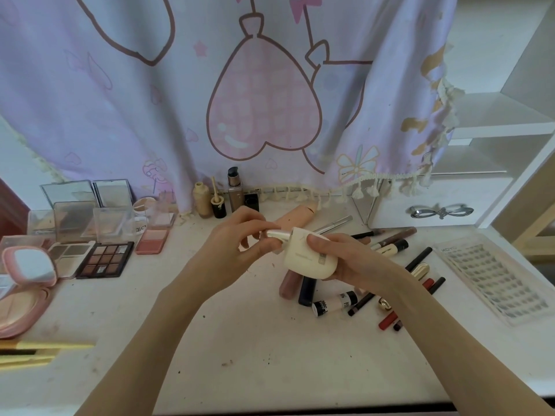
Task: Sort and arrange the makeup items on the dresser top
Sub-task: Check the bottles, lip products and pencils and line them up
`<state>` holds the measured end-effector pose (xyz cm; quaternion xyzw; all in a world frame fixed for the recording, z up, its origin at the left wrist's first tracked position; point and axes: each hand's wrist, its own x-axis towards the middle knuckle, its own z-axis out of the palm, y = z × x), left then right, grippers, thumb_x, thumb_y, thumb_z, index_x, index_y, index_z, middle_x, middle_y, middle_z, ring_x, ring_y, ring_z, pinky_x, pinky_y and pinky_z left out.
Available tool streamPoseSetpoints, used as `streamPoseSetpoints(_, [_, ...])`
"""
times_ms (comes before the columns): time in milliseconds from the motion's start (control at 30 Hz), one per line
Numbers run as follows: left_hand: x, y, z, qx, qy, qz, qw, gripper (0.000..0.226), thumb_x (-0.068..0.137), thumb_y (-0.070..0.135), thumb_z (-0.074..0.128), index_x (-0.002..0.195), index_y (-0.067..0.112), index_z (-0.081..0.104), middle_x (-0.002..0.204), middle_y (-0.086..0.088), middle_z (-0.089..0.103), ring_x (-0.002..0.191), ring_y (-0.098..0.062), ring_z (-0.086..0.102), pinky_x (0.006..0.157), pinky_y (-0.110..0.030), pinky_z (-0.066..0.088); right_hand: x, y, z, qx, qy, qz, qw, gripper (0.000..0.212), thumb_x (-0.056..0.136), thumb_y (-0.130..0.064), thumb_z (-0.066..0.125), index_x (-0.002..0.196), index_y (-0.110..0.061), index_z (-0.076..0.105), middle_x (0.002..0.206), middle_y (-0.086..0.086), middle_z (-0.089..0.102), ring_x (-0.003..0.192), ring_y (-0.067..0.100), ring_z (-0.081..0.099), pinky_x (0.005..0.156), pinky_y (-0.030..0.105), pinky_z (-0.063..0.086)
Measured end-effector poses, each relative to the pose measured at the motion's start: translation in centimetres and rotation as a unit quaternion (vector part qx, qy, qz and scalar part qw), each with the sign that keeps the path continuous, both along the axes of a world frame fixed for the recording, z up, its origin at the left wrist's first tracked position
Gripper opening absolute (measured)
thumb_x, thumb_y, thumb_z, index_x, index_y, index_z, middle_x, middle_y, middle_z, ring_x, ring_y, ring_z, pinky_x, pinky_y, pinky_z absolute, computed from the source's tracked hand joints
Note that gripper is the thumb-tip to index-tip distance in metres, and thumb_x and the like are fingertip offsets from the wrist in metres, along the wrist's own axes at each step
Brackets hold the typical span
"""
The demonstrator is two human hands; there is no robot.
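I see the right hand (pixel 345 259) gripping a cream foundation bottle (pixel 309 255) above the middle of the table (pixel 255 355), while the left hand (pixel 237 244) pinches its metallic pump nozzle (pixel 277 234). Just beneath lie scattered lip glosses and pencils (pixel 390 289); open palettes (pixel 105 259) sit left.

Soft, even daylight, slightly dim, faint shadows under the hands (pixel 240 244) on the dresser top (pixel 255 349), mild glare on the compact mirror (pixel 33 267), overall softness, wide-angle bending at the edges, corners blurred
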<state>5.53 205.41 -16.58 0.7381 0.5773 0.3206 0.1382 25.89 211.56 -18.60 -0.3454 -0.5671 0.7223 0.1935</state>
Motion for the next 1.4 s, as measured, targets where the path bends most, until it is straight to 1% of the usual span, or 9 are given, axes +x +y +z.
streamPoseSetpoints(100, [0.0, 0.0, 0.3, 0.010, -0.009, -0.018, 1.000, 0.030, 0.084, 0.025, 0.062, 0.111, 0.035, 0.054, 0.090, 0.021, 0.050, 0.077, 0.001, 0.050, 0.070, -0.008, 0.040, -0.3, 0.4, 0.1, 0.006, -0.015, -0.018, 1.000, 0.036, 0.078, -0.040, 0.064, 0.100, -0.011, 0.064, 0.092, 0.007, 0.065, 0.082, 0.017, 0.061, 0.071, 0.026, 0.049])
streamPoseSetpoints(233, [-0.4, 0.4, 0.7, 0.009, 0.026, -0.024, 0.999, 0.030, 0.083, 0.020, 0.065, 0.112, 0.026, 0.059, 0.086, 0.025, 0.050, 0.080, 0.012, 0.048, 0.071, -0.004, 0.037, -0.3, 0.9, 0.3, 0.022, -0.035, -0.014, 0.999, 0.039, 0.077, -0.043, 0.063, 0.099, -0.011, 0.064, 0.088, 0.008, 0.062, 0.075, 0.015, 0.058, 0.056, 0.018, 0.041])
streamPoseSetpoints(333, [-0.6, 1.0, 0.5, 0.013, 0.028, -0.017, 0.999, 0.028, 0.083, 0.020, 0.066, 0.111, 0.023, 0.059, 0.083, 0.026, 0.049, 0.079, 0.019, 0.045, 0.069, -0.002, 0.035, -0.5, 1.7, 0.3, 0.036, -0.054, -0.013, 0.998, 0.044, 0.078, -0.046, 0.067, 0.100, -0.008, 0.065, 0.091, 0.010, 0.061, 0.082, 0.021, 0.056, 0.065, 0.024, 0.042])
streamPoseSetpoints(467, [-1.1, 1.9, -0.3, 0.019, -0.024, 0.036, 0.999, 0.022, 0.083, 0.022, 0.065, 0.102, 0.028, 0.056, 0.085, 0.022, 0.055, 0.078, 0.010, 0.050, 0.067, -0.007, 0.039, -0.4, 3.0, 0.3, 0.052, -0.062, -0.025, 0.996, 0.066, 0.074, -0.047, 0.070, 0.110, 0.007, 0.058, 0.079, 0.011, 0.050, 0.063, 0.018, 0.042, 0.054, 0.026, 0.030])
streamPoseSetpoints(667, [-1.6, 4.4, -1.8, 0.034, -0.061, 0.134, 0.988, 0.023, 0.083, 0.025, 0.065, 0.104, 0.026, 0.058, 0.096, 0.004, 0.056, 0.082, -0.007, 0.054, 0.070, -0.011, 0.045, -2.1, 5.6, 0.5, 0.097, -0.031, -0.148, 0.984, 0.016, 0.084, -0.019, 0.066, 0.099, -0.014, 0.062, 0.099, 0.007, 0.066, 0.089, 0.021, 0.064, 0.082, 0.039, 0.053])
streamPoseSetpoints(800, [-0.8, 6.0, -2.4, 0.028, -0.043, 0.175, 0.983, 0.030, 0.084, 0.025, 0.064, 0.113, 0.015, 0.061, 0.099, 0.001, 0.050, 0.079, -0.010, 0.050, 0.077, -0.019, 0.041, -5.1, 7.8, 0.2, 0.179, -0.091, -0.212, 0.956, 0.031, 0.081, -0.014, 0.070, 0.109, -0.013, 0.056, 0.109, 0.006, 0.063, 0.101, 0.021, 0.062, 0.088, 0.039, 0.054])
streamPoseSetpoints(967, [0.0, 6.9, -3.3, 0.007, -0.051, 0.193, 0.980, 0.026, 0.087, 0.026, 0.060, 0.111, 0.016, 0.059, 0.094, 0.001, 0.057, 0.076, -0.009, 0.050, 0.061, -0.014, 0.036, -7.8, 10.0, -1.1, 0.297, -0.209, -0.207, 0.908, 0.042, 0.086, -0.024, 0.062, 0.121, -0.006, 0.048, 0.114, 0.006, 0.058, 0.096, 0.016, 0.053, 0.083, 0.031, 0.045])
streamPoseSetpoints(1233, [0.6, 7.6, -4.3, -0.044, -0.167, 0.231, 0.958, 0.031, 0.087, 0.023, 0.061, 0.117, 0.015, 0.056, 0.084, 0.017, 0.051, 0.074, 0.000, 0.050, 0.062, -0.006, 0.039, -7.0, 11.2, -2.2, 0.351, -0.296, -0.202, 0.865, 0.043, 0.087, -0.032, 0.061, 0.119, -0.006, 0.050, 0.116, 0.010, 0.060, 0.108, 0.027, 0.055, 0.086, 0.035, 0.043])
streamPoseSetpoints(1400, [1.7, 8.0, -4.9, -0.042, -0.203, 0.243, 0.948, 0.023, 0.085, 0.020, 0.064, 0.106, 0.018, 0.055, 0.080, 0.019, 0.050, 0.074, 0.004, 0.049, 0.063, -0.007, 0.041, -6.7, 11.2, -2.7, 0.344, -0.266, -0.248, 0.866, 0.038, 0.084, -0.030, 0.064, 0.113, -0.007, 0.055, 0.110, 0.008, 0.063, 0.101, 0.024, 0.057, 0.079, 0.030, 0.043])
